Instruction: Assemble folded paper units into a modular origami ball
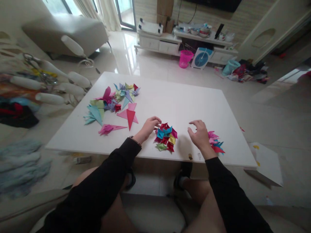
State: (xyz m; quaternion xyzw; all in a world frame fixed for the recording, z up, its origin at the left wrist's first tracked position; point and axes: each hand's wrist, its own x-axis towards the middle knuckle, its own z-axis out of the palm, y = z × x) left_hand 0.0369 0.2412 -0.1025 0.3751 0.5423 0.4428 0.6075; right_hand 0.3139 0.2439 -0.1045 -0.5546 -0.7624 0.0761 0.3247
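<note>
Flanking a folded-paper pile on a white desk, left hand loosely spread beside it, right hand empty and farther off

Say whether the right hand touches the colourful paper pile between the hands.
No, a strip of white tabletop shows between the right hand and the paper pile.
</note>
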